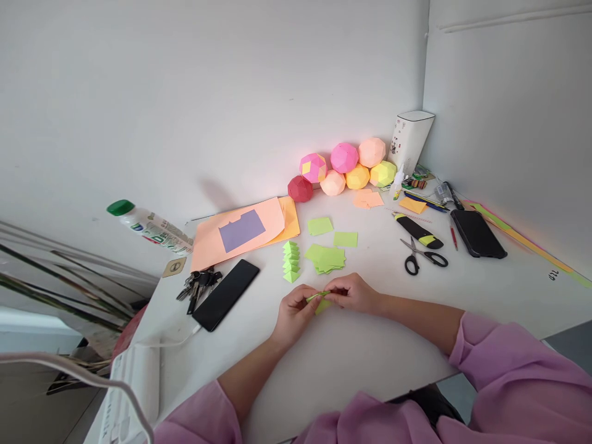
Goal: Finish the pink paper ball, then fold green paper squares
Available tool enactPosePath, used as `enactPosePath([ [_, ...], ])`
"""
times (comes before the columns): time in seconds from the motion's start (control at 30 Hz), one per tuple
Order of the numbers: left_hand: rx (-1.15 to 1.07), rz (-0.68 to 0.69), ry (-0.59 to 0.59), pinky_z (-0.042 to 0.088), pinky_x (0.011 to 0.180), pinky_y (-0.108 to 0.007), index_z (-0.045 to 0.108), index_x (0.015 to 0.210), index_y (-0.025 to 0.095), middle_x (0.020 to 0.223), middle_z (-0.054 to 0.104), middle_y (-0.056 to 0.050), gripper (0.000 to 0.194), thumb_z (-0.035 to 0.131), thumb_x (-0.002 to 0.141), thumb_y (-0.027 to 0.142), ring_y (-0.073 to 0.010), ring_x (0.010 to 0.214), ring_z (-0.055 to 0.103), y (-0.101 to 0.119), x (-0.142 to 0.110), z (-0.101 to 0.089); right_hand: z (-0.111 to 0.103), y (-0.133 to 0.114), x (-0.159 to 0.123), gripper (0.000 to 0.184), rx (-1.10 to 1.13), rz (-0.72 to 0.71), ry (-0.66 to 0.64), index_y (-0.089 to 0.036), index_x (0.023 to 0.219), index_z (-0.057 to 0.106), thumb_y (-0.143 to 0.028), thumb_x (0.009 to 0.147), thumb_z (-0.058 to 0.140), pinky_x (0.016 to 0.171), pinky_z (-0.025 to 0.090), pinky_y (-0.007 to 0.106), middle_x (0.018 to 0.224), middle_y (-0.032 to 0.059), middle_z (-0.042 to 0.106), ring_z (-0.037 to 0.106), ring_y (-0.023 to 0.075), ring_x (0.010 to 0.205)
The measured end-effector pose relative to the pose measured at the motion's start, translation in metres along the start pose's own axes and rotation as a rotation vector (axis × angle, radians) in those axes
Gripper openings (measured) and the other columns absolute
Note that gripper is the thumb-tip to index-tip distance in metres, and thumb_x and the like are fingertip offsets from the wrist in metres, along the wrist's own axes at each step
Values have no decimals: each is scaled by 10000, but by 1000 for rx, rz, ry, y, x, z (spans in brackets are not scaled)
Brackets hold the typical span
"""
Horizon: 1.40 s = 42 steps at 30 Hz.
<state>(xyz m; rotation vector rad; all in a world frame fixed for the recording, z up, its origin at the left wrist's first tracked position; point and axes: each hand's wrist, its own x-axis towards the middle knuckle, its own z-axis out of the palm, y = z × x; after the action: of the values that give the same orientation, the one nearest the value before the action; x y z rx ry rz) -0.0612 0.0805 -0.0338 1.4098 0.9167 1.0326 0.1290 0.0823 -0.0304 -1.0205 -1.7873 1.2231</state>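
Observation:
My left hand and my right hand meet near the front of the white table. Between them is a small green paper piece, pinched by the fingers of both hands and seemingly folded. Part of it is hidden behind the fingertips. Just beyond the hands lies a loose pile of flat green paper rectangles, with two more green slips, one and another, farther back. To the left of the pile stands a row of folded green paper units.
Faceted paper balls are stacked against the wall. Scissors, a utility knife and a black phone lie at right. Keys, another phone, orange sheets and a white bottle are at left.

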Motion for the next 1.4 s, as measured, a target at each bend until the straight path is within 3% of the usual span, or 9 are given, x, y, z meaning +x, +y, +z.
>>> enactPosePath([
  [0.4, 10, -8, -15, 436, 591, -242, 694, 715, 178, 716, 585, -12, 164, 676, 777, 330, -118, 641, 540, 3, -1, 0, -1, -4, 1, 256, -95, -110, -25, -136, 749, 667, -331, 857, 541, 463, 357, 209, 522, -22, 519, 433, 90, 482],
  [0.67, 48, -34, -24, 419, 597, -246, 674, 696, 164, 686, 561, -13, 232, 666, 781, 379, -123, 636, 515, 5, -1, -1, 0, 1, 2, 231, -167, -152, -15, -134, 737, 663, -299, 837, 537, 490, 365, 209, 592, 8, 591, 449, 96, 520],
  [1.03, -34, -227, -100, 374, 526, -222, 616, 717, 151, 622, 584, 2, 321, 669, 748, 466, -104, 551, 490, 6, -3, 0, -2, -3, 0, 205, -156, -121, -34, -135, 713, 647, -278, 809, 537, 467, 353, 198, 577, 2, 568, 433, 88, 505],
  [1.2, 57, -176, -108, 386, 532, -222, 615, 708, 145, 620, 592, -5, 342, 678, 725, 480, -100, 550, 490, 5, -3, -1, -1, -4, 0, 182, -150, -149, -72, -139, 662, 626, -213, 788, 517, 470, 329, 200, 547, -16, 519, 406, 82, 500],
  [1.4, 123, -206, -135, 265, 427, -196, 508, 638, 170, 486, 462, 51, 385, 621, 760, 516, -67, 432, 364, 6, -5, -1, -1, -5, -1, 174, -107, -103, -87, -137, 643, 612, -216, 774, 528, 451, 313, 194, 538, -25, 495, 390, 75, 488],
])
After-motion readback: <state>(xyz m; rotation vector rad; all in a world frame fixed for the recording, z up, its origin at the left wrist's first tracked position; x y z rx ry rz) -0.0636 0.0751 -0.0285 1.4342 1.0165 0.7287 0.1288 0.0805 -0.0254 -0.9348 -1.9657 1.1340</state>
